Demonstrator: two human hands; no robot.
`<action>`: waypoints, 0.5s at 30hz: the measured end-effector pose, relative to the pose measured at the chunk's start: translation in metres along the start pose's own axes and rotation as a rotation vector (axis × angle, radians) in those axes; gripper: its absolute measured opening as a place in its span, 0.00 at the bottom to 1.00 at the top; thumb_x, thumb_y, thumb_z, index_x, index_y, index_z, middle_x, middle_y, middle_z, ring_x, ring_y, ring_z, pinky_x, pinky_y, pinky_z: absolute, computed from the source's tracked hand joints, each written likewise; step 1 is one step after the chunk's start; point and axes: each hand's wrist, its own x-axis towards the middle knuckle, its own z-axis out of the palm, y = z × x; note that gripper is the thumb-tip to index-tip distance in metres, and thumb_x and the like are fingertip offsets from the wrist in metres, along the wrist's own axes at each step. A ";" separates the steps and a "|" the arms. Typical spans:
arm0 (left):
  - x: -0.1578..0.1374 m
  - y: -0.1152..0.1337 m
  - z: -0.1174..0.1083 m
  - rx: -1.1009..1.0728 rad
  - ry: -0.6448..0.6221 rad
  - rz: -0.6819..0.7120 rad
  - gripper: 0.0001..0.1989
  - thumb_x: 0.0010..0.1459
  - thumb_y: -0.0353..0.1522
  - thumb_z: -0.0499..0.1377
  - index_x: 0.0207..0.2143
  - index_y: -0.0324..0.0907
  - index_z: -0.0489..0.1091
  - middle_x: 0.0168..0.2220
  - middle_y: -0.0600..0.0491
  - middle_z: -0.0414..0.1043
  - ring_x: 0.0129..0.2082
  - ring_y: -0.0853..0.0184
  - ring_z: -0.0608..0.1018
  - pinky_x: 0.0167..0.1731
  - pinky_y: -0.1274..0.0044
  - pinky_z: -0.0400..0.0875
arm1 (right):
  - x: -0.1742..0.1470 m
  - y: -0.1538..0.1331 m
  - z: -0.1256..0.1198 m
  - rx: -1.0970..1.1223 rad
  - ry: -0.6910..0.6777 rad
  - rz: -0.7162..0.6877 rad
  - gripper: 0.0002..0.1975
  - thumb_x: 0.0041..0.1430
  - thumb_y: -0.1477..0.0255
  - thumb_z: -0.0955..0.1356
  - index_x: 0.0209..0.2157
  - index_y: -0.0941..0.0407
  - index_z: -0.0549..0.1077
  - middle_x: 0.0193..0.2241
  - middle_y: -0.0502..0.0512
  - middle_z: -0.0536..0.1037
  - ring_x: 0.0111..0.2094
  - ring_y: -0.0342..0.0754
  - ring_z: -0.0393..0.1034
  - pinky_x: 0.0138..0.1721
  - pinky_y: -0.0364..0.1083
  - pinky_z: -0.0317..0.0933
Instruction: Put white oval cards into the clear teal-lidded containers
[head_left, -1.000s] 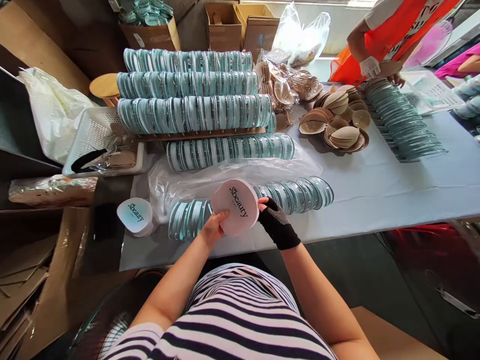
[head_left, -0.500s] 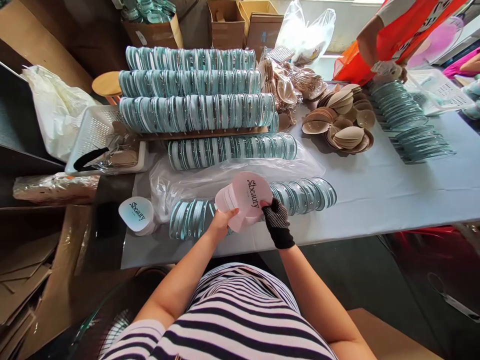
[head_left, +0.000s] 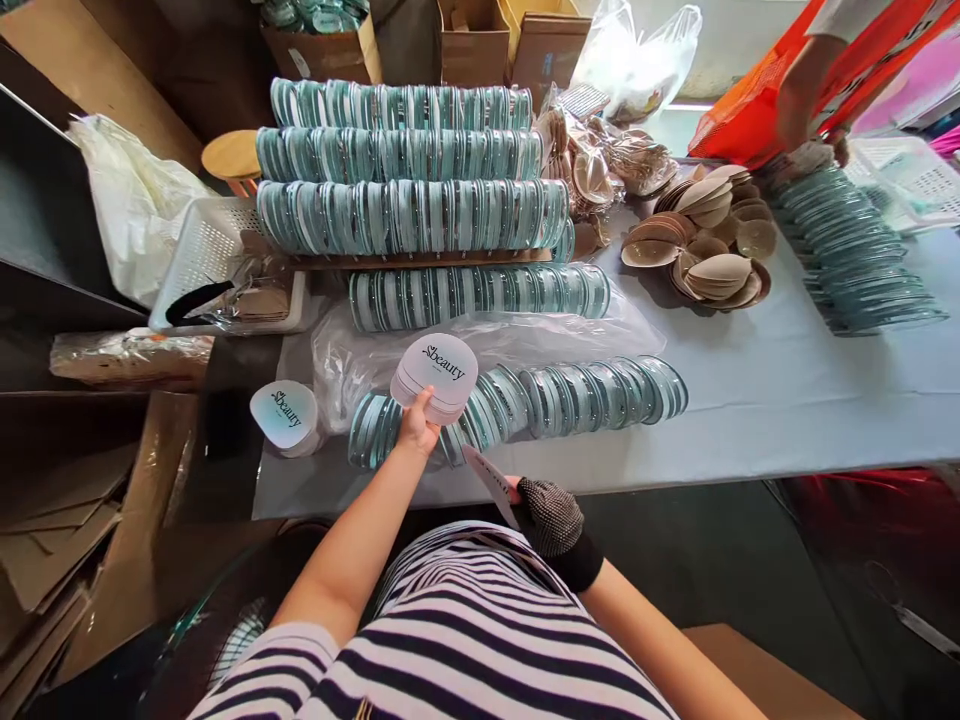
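My bare left hand [head_left: 420,425] grips a stack of round pale cards [head_left: 435,375], the top one printed "beauty", with my thumb lying over the near edge. My right hand [head_left: 547,515], in a black dotted glove with bare fingertips, pinches a single printed card [head_left: 491,485] tilted on edge, close to the striped shirt. Just beyond both hands lies a row of clear round lidded containers [head_left: 600,395] on the table, partly covered by the card stack. Another pile of printed cards [head_left: 285,415] rests at the table's left front.
Long rows of clear containers [head_left: 412,215] stand on a board at the back. Brown oval pads [head_left: 712,240] are heaped to the right. A white basket [head_left: 169,290] sits at left. At the far right, a person's arm [head_left: 806,95] reaches by more stacked containers [head_left: 862,245].
My right hand has drawn one card away from the stack, down toward my body. My left hand has shifted left with the remaining stack. The view has turned slightly.
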 end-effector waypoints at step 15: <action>0.003 -0.006 0.000 -0.092 -0.027 0.011 0.17 0.53 0.23 0.61 0.46 0.41 0.73 0.44 0.49 0.79 0.49 0.62 0.78 0.54 0.66 0.71 | 0.070 -0.039 0.047 -0.058 -0.328 0.263 0.16 0.67 0.63 0.58 0.50 0.54 0.68 0.35 0.56 0.80 0.36 0.50 0.76 0.33 0.43 0.59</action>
